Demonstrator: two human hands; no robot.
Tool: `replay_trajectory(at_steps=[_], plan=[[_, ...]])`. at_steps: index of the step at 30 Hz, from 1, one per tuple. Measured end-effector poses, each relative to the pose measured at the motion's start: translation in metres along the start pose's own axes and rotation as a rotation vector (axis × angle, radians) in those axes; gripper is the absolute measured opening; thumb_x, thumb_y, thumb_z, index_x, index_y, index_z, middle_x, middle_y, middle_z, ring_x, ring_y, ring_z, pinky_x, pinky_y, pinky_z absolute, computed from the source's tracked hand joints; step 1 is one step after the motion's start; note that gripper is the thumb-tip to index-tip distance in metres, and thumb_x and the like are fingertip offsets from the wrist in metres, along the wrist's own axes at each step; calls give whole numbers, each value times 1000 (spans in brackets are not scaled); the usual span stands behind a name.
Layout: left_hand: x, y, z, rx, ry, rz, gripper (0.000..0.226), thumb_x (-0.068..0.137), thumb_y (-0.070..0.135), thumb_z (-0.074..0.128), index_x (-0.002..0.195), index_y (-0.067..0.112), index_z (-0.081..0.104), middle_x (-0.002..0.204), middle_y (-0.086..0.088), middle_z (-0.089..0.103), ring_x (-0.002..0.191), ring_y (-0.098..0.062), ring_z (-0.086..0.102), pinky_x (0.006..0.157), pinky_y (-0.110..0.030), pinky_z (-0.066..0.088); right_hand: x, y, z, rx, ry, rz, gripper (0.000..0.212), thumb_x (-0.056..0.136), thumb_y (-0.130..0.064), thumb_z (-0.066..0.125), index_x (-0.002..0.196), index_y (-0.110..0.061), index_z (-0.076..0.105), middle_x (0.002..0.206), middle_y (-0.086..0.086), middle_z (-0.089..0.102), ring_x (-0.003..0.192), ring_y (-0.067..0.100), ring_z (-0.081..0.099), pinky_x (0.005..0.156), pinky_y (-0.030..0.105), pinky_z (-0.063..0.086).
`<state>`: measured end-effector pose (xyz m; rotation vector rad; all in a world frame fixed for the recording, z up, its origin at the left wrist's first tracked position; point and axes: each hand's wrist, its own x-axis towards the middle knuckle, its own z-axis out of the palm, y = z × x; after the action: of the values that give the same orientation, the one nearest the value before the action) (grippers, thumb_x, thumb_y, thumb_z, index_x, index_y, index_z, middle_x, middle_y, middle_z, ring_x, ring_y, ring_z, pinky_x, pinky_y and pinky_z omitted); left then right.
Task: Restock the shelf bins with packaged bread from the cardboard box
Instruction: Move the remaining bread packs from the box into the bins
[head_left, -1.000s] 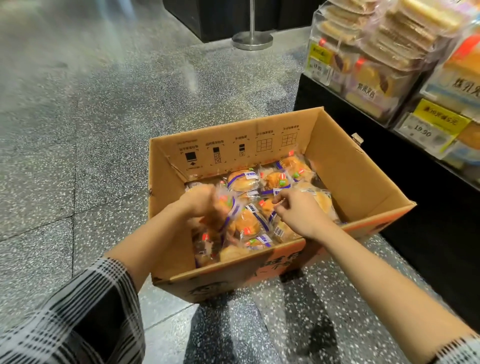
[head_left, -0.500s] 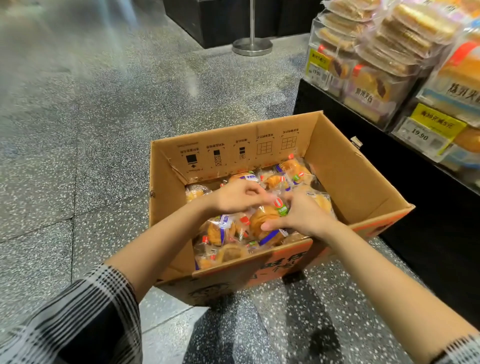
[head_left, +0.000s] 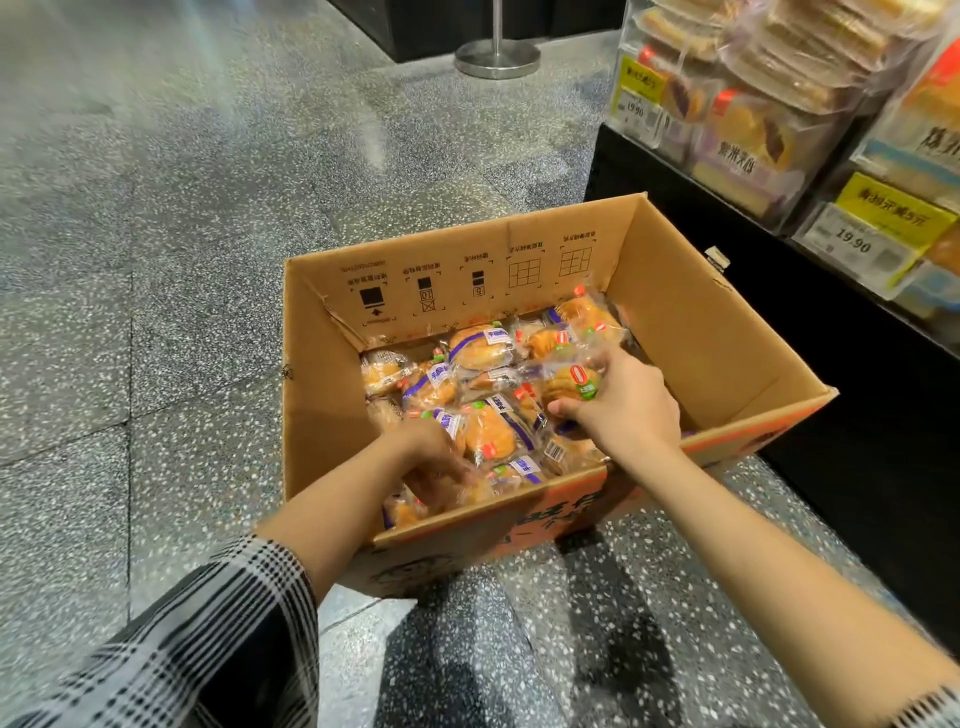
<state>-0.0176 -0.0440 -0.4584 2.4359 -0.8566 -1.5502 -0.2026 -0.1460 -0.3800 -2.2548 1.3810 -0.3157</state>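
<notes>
The shelf bins (head_left: 810, 119) stand right of the box (head_left: 691, 332). Bread (head_left: 483, 348) fills the box. The right hand (head_left: 623, 410), nearer the bins, grips a packet (head_left: 571, 382); the left hand (head_left: 436, 462) digs among packets, grip unclear.

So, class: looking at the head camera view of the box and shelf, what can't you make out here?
- Left hand: fingers blurred and buried among packets, so its grip is unclear.
- Cardboard box: depth of bread hidden under the top layer.
- Shelf bins: cut off by the top and right edges, so their fullness is unknown.
- Price tags: small print blurred.
- Packet in right hand: label too small.
</notes>
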Motion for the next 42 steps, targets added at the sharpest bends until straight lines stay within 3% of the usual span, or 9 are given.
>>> replay_trajectory(at_steps=[5,10,16,21,25,29,34,39,42], plan=[[-9,3,-4,-274,36,73,18,86,-2,65,103,-6,64,89,-21,71,55,-21,70,54,-32,60,1,0,1,-6,11,20,49,76,-45,77,110,-19,53,83,-5,51,83,17,48,67,28,36],[-26,8,-27,-332,118,218,5,89,2,62,89,5,67,84,-11,72,70,-20,73,48,-29,56,2,1,3,-18,24,38,48,76,-47,77,105,-18,52,83,-3,55,83,20,51,65,29,36],[-47,7,-33,-379,10,265,11,97,2,49,99,10,57,102,-19,60,79,-36,72,46,-32,56,4,0,2,18,35,83,50,73,-49,77,103,-16,54,93,1,60,85,21,52,65,29,36],[-61,5,-28,-488,65,406,18,101,6,36,96,19,48,112,-17,56,94,-38,68,71,-38,60,4,1,-1,182,83,157,59,71,-51,78,114,-14,59,107,5,65,104,27,59,72,30,42],[-77,9,-36,-725,179,451,3,93,9,48,96,9,50,102,-18,62,72,-28,70,62,-29,59,7,-1,-11,465,117,237,53,69,-46,81,107,-15,61,105,3,66,100,22,61,84,34,47],[-90,11,-38,-676,374,498,33,67,33,81,73,13,55,103,-11,69,73,-23,71,66,-35,60,3,1,-23,755,48,281,80,54,-53,84,116,-9,61,109,-2,66,100,18,63,96,33,47],[-107,16,-45,-360,513,658,37,58,21,89,67,19,53,105,11,67,102,-7,63,84,-17,46,-11,9,-47,909,-44,235,31,69,-31,82,82,-22,56,87,2,70,78,18,69,74,32,55],[-133,39,-43,-310,527,850,77,40,38,92,103,33,50,120,3,61,113,-10,58,99,-34,46,-28,15,-88,866,-33,164,52,54,-41,86,93,-16,63,92,7,73,81,23,71,78,38,57],[-152,64,-33,-403,455,855,113,41,25,90,137,35,33,118,-3,62,96,-10,63,89,-32,53,-42,23,-124,799,-7,103,30,68,-33,82,88,-20,63,86,2,72,72,13,69,63,24,55]])
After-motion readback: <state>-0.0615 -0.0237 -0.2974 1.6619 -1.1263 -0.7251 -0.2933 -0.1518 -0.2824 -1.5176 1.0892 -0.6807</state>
